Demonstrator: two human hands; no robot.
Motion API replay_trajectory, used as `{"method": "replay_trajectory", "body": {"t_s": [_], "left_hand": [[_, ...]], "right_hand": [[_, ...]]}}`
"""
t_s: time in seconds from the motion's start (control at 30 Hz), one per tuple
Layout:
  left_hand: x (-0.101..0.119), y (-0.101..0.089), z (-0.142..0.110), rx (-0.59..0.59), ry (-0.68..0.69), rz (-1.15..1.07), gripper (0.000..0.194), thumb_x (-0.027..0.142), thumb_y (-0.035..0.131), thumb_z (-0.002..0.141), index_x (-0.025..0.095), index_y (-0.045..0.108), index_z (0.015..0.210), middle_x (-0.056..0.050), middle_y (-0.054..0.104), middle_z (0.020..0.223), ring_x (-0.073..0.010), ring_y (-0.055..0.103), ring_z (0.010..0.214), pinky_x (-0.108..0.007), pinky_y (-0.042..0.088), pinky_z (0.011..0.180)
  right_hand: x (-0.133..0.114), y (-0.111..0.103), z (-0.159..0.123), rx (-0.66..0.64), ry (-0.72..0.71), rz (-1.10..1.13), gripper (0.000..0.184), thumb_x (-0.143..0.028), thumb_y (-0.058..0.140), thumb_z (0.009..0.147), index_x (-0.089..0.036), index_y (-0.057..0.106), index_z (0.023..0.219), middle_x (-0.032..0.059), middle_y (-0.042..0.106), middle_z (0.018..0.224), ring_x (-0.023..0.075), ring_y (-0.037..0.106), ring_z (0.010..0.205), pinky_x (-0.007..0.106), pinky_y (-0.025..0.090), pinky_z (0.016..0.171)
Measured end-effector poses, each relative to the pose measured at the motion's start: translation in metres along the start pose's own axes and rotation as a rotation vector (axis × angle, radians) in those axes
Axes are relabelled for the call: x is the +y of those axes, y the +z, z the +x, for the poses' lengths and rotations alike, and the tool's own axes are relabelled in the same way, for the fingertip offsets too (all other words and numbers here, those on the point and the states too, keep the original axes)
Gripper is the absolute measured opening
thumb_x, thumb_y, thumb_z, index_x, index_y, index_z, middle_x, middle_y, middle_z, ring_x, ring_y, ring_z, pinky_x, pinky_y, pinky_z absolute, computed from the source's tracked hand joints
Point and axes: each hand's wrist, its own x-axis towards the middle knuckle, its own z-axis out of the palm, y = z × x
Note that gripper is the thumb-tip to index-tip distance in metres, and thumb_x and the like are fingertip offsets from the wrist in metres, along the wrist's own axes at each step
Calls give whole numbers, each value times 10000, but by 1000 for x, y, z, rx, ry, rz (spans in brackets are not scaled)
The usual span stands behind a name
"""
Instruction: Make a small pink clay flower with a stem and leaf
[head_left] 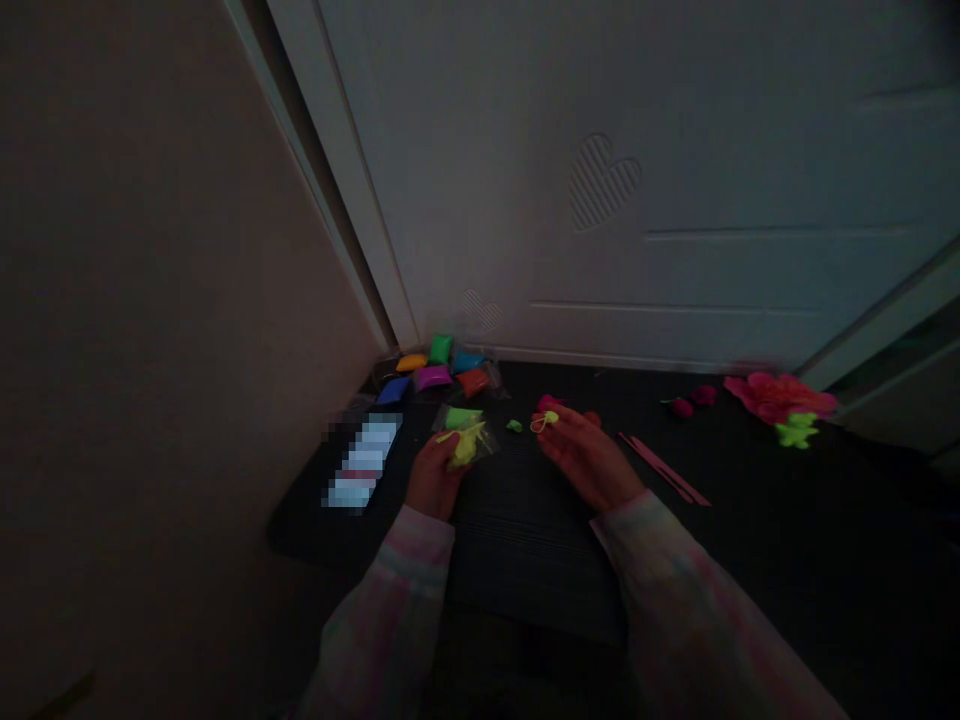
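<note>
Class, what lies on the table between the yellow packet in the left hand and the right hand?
A small green lump lies between them, as the head view shows.

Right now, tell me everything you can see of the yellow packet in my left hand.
The yellow packet is a clear bag, seemingly thin plastic, holding a bright yellow mass that looks like soft clay. The mass is uneven, with thin strands along its upper part. Your left hand grips it from the left, and film sticks out to the right. It sits just in front of the light green packet; whether they touch is unclear, as is the bag's opening.
</note>
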Motion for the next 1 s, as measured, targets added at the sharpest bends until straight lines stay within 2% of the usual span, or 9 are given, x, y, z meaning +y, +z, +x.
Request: {"method": "replay_trajectory", "body": {"t_s": [0.13,0.37,0.63,0.73,0.87,1.0], "left_hand": [[1,1,-1,9,-5,-13,129,146,644,553,135,554,644,6,593,630,-95,559,574,-183,433,479],[2,2,-2,12,-22,-18,91,127,614,577,136,556,647,6,593,623,-94,555,573,-181,433,468],[1,1,-2,14,-18,-19,108,135,635,561,133,563,641,1,596,624,-100,561,582,-179,429,468],[0,0,-1,17,-14,-24,109,136,629,565,136,560,651,10,593,626,-96,560,587,-179,431,475],[0,-1,1,13,-15,-33,98,137,615,576,136,556,654,10,596,635,-95,559,590,-182,432,479],[1,-2,1,9,-20,-37,92,141,609,584,144,552,656,18,590,626,-91,552,577,-182,425,470]], "right_hand": [[0,0,0,6,-22,6,276,-117,655,589,-220,609,841,-23,665,798,85,611,776,184,491,702],[1,-5,2,17,-65,-25,141,-272,575,701,-197,619,811,21,666,783,122,622,764,251,502,703],[3,-5,2,31,-84,-167,243,-285,620,650,-229,549,876,-21,655,764,86,612,717,248,482,721],[7,-5,3,-8,-38,-296,244,-314,598,656,-211,534,868,-8,653,755,99,614,694,268,485,694],[19,-7,6,-94,37,-567,171,-276,594,633,-159,566,755,16,640,674,111,592,604,253,471,576],[28,-8,7,-133,-1,-857,81,-213,573,635,-160,576,696,-23,585,607,91,536,531,243,432,544]]}}
